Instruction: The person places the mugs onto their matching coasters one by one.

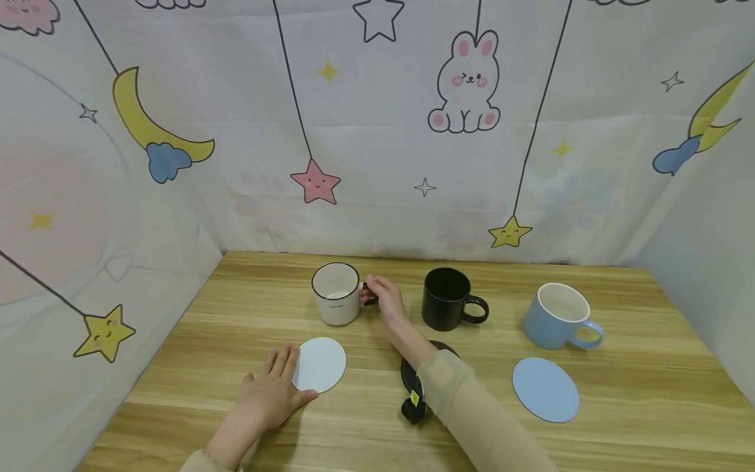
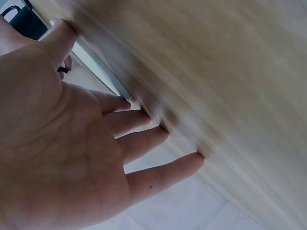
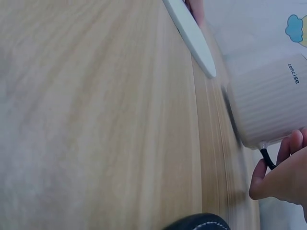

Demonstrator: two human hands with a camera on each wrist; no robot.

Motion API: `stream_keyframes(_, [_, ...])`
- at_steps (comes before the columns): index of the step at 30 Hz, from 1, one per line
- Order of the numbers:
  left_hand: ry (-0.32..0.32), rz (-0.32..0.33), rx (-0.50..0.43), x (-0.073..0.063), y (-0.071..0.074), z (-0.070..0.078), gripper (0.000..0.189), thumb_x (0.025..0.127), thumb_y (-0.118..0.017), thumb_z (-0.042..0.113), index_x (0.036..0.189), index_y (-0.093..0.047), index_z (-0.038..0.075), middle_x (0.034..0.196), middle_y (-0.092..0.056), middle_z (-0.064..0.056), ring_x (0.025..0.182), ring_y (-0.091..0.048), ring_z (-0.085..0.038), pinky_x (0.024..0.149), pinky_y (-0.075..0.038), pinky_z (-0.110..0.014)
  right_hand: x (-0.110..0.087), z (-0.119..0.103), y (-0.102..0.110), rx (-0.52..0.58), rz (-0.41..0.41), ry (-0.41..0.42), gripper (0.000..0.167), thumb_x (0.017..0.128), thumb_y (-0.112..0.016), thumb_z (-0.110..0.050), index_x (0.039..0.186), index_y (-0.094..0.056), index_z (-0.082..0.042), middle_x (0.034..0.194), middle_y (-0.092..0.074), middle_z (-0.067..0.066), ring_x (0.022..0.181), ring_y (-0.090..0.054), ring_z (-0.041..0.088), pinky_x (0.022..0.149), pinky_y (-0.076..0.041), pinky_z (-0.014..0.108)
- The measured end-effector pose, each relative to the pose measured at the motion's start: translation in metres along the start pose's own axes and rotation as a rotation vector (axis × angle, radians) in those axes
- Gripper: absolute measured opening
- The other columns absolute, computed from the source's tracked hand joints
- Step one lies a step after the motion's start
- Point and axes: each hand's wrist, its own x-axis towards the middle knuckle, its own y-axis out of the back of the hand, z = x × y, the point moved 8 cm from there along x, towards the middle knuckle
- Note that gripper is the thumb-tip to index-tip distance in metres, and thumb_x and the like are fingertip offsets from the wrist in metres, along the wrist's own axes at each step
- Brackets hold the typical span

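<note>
My left hand (image 1: pixel 269 395) lies at the left edge of a round white coaster (image 1: pixel 320 365), with its fingers extended and spread. Its thumb reaches the coaster's near edge. From below, the left wrist view shows these fingertips at the tabletop beside the coaster's rim (image 2: pixel 103 69). With my right hand (image 1: pixel 386 301) I grip the black handle of a white, black-rimmed mug (image 1: pixel 336 298). The word "concise" is readable on that mug (image 3: pixel 268 100) in the right wrist view. Whether its base touches the table I cannot tell.
A black mug (image 1: pixel 446 301) stands right of my right hand, and a blue mug (image 1: pixel 554 318) farther right. In front of the blue one lies a blue coaster (image 1: pixel 545 390). My right forearm partly covers a round black coaster (image 1: pixel 409 377) and a small black object (image 1: pixel 412 410) with a yellow-green mark.
</note>
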Motion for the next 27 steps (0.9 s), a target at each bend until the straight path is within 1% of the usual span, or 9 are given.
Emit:
stream_keyframes(2, [0.0, 0.001, -0.001, 0.0, -0.001, 0.0, 0.093, 0.087, -0.055, 0.06, 0.15, -0.026, -0.002, 0.158, -0.022, -0.023, 0.143, -0.025, -0.045, 0.097, -0.031, -0.075, -0.002, -0.001, -0.002, 0.0, 0.006, 0.004, 0.03, 0.1, -0.05, -0.023, 0.073, -0.058, -0.014, 0.065, -0.058, -0.009, 0.064, -0.056, 0.007, 0.073, -0.035, 0.026])
stream_keyframes(5, [0.002, -0.001, -0.003, 0.0, -0.002, -0.001, 0.093, 0.087, -0.055, 0.06, 0.15, -0.025, -0.002, 0.158, -0.022, -0.023, 0.143, -0.025, -0.046, 0.097, -0.031, -0.075, -0.006, -0.003, -0.005, 0.001, 0.01, 0.02, 0.029, 0.1, -0.051, -0.022, 0.073, -0.058, -0.015, 0.065, -0.058, -0.009, 0.064, -0.055, 0.006, 0.072, -0.039, 0.023])
stream_keyframes(9, [0.005, 0.001, 0.0, 0.0, -0.003, -0.003, 0.093, 0.087, -0.055, 0.06, 0.15, -0.026, -0.001, 0.158, -0.021, -0.022, 0.143, -0.025, -0.045, 0.097, -0.031, -0.075, -0.01, -0.005, -0.007, 0.012, 0.013, 0.029, 0.03, 0.1, -0.05, -0.019, 0.071, -0.057, -0.015, 0.064, -0.058, -0.009, 0.062, -0.055, 0.007, 0.071, -0.041, 0.022])
stream_keyframes(13, [0.003, 0.003, 0.006, 0.0, -0.002, -0.002, 0.092, 0.087, -0.055, 0.06, 0.15, -0.026, -0.001, 0.158, -0.021, -0.022, 0.143, -0.025, -0.045, 0.097, -0.031, -0.075, -0.013, -0.004, -0.008, 0.03, 0.011, 0.015, 0.031, 0.1, -0.049, -0.018, 0.07, -0.058, -0.016, 0.063, -0.058, -0.009, 0.06, -0.054, 0.006, 0.07, -0.04, 0.023])
stream_keyframes(19, [-0.004, 0.011, 0.008, -0.001, -0.001, 0.0, 0.092, 0.087, -0.055, 0.059, 0.15, -0.026, -0.001, 0.158, -0.022, -0.022, 0.143, -0.026, -0.045, 0.097, -0.031, -0.075, -0.02, -0.007, -0.009, 0.068, 0.006, -0.023, 0.028, 0.099, -0.051, -0.019, 0.074, -0.061, -0.015, 0.062, -0.059, -0.01, 0.059, -0.054, 0.005, 0.072, -0.036, 0.026])
stream_keyframes(22, [-0.007, 0.019, 0.005, 0.0, -0.001, 0.001, 0.092, 0.087, -0.056, 0.058, 0.15, -0.026, -0.002, 0.158, -0.022, -0.022, 0.142, -0.026, -0.045, 0.097, -0.031, -0.075, -0.021, -0.007, -0.009, 0.086, 0.021, -0.035, 0.027, 0.099, -0.05, -0.018, 0.075, -0.061, -0.015, 0.062, -0.059, -0.01, 0.058, -0.054, 0.004, 0.073, -0.036, 0.026])
stream_keyframes(23, [-0.007, 0.023, 0.006, 0.0, -0.001, 0.001, 0.092, 0.087, -0.056, 0.058, 0.15, -0.026, -0.002, 0.157, -0.022, -0.023, 0.142, -0.026, -0.045, 0.097, -0.031, -0.075, -0.019, -0.004, -0.009, 0.092, 0.028, -0.036, 0.027, 0.099, -0.051, -0.018, 0.074, -0.06, -0.016, 0.061, -0.059, -0.01, 0.058, -0.054, 0.004, 0.073, -0.036, 0.025])
stream_keyframes(27, [-0.006, 0.027, 0.006, 0.001, -0.001, 0.0, 0.091, 0.087, -0.056, 0.058, 0.15, -0.026, -0.002, 0.157, -0.023, -0.023, 0.142, -0.026, -0.045, 0.097, -0.031, -0.075, -0.025, -0.005, -0.009, 0.114, 0.046, -0.036, 0.023, 0.099, -0.051, -0.018, 0.078, -0.059, -0.014, 0.062, -0.058, -0.009, 0.059, -0.054, 0.004, 0.073, -0.039, 0.023])
